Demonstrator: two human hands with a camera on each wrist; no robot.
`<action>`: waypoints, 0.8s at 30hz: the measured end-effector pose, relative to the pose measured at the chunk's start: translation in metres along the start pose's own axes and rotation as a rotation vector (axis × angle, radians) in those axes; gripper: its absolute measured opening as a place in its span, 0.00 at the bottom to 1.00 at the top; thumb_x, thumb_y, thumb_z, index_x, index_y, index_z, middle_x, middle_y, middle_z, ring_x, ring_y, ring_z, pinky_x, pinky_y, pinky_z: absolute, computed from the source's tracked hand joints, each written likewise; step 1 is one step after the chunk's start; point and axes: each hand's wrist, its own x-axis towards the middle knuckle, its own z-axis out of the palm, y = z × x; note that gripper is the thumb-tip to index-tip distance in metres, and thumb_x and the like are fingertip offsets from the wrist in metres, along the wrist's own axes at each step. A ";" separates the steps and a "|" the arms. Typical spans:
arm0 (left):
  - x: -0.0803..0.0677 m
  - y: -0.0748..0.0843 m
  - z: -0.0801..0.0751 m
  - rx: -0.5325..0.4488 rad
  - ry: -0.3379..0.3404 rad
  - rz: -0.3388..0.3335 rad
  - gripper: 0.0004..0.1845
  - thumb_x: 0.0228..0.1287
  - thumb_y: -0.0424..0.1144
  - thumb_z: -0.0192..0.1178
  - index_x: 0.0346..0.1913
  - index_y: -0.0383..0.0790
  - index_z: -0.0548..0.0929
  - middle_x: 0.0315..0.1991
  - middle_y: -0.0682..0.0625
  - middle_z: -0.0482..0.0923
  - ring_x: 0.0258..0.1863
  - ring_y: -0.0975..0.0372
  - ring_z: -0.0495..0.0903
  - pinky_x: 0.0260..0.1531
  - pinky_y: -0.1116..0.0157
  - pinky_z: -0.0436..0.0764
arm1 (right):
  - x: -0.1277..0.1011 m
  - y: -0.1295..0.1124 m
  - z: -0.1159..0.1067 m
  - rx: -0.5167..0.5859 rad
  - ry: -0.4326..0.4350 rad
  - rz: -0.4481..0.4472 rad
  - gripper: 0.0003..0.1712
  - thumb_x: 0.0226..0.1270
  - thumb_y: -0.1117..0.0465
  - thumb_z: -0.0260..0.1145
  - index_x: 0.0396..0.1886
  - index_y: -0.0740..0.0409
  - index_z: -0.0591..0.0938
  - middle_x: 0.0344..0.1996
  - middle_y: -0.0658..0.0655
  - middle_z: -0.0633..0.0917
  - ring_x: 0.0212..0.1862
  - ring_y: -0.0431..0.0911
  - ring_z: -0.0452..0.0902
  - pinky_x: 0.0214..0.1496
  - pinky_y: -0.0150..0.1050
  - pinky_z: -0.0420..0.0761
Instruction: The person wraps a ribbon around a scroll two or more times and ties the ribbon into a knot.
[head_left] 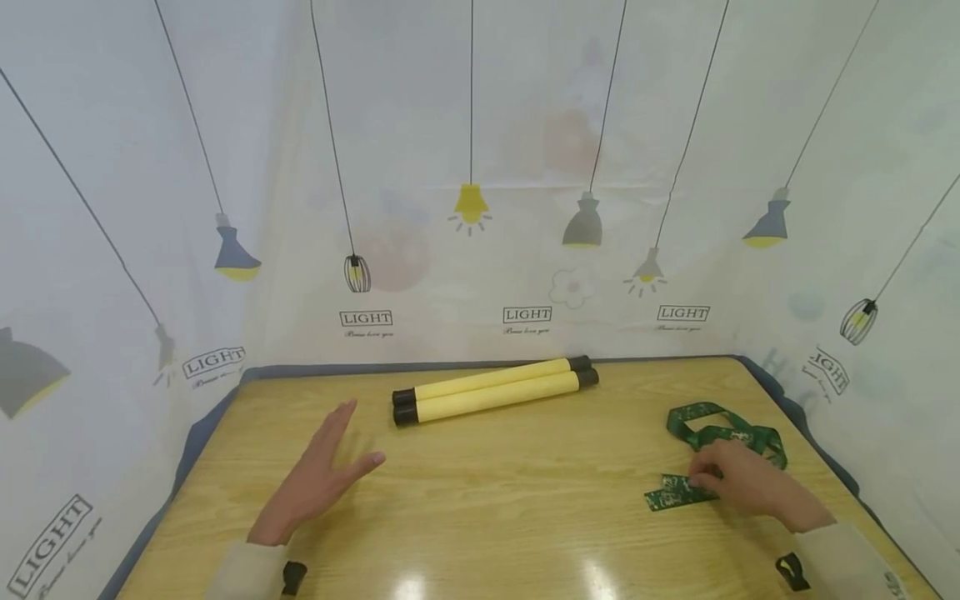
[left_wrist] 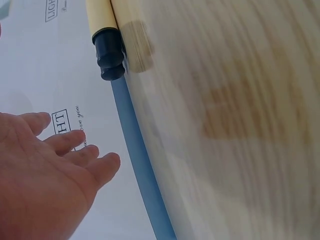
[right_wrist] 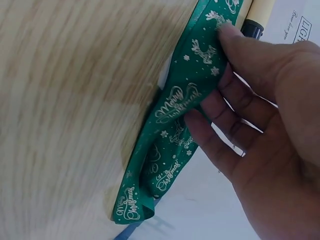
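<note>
On the right of the wooden table (head_left: 510, 483), the right hand (head_left: 742, 479) is pinching the green Christmas-print ribbon (right_wrist: 172, 107), presumably light, limp and slick and so calling for a flat thumb-and-finger hold near its ends, while the left hand (head_left: 311, 483) is hovering, fingers spread.

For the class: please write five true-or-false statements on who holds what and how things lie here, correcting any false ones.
1. The right hand pinches a green ribbon. True.
2. Two yellow rods with black ends lie side by side on the table. True.
3. The left hand grips one of the rods. False: it is apart from them and holds nothing.
4. The ribbon is plain. False: it bears pale lettering and figures.
5. In the head view, the ribbon lies left of the rods. False: it lies to their right.
</note>
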 end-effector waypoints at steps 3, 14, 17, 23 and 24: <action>-0.001 0.002 0.002 -0.008 0.002 0.008 0.52 0.70 0.65 0.60 0.84 0.53 0.42 0.84 0.40 0.40 0.82 0.37 0.41 0.74 0.30 0.48 | 0.001 0.000 0.002 -0.002 0.030 -0.002 0.03 0.69 0.56 0.70 0.34 0.45 0.86 0.31 0.38 0.84 0.34 0.28 0.76 0.34 0.33 0.78; -0.001 0.011 0.012 -0.073 -0.007 0.023 0.53 0.69 0.64 0.61 0.84 0.52 0.41 0.84 0.40 0.42 0.82 0.39 0.45 0.75 0.32 0.49 | 0.006 -0.012 0.007 0.043 0.187 -0.098 0.04 0.74 0.60 0.67 0.39 0.44 0.82 0.32 0.38 0.84 0.35 0.27 0.78 0.35 0.33 0.81; -0.001 0.015 0.015 -0.096 -0.020 0.022 0.52 0.69 0.63 0.62 0.84 0.51 0.43 0.84 0.40 0.43 0.82 0.39 0.47 0.75 0.33 0.51 | 0.009 -0.018 0.011 0.079 0.211 -0.122 0.05 0.75 0.62 0.66 0.40 0.45 0.81 0.30 0.39 0.85 0.33 0.27 0.77 0.33 0.32 0.79; 0.003 0.021 0.025 -0.120 -0.028 -0.003 0.50 0.67 0.66 0.61 0.83 0.51 0.51 0.82 0.42 0.54 0.81 0.41 0.53 0.75 0.35 0.56 | 0.020 -0.030 0.020 0.134 0.264 -0.156 0.05 0.75 0.61 0.65 0.39 0.45 0.81 0.26 0.43 0.84 0.27 0.28 0.73 0.29 0.30 0.75; 0.003 0.022 0.027 -0.118 -0.028 -0.003 0.50 0.67 0.67 0.61 0.83 0.50 0.52 0.81 0.42 0.56 0.80 0.41 0.54 0.75 0.36 0.57 | 0.022 -0.031 0.021 0.145 0.266 -0.150 0.05 0.76 0.61 0.65 0.39 0.45 0.81 0.25 0.43 0.84 0.26 0.28 0.72 0.28 0.30 0.74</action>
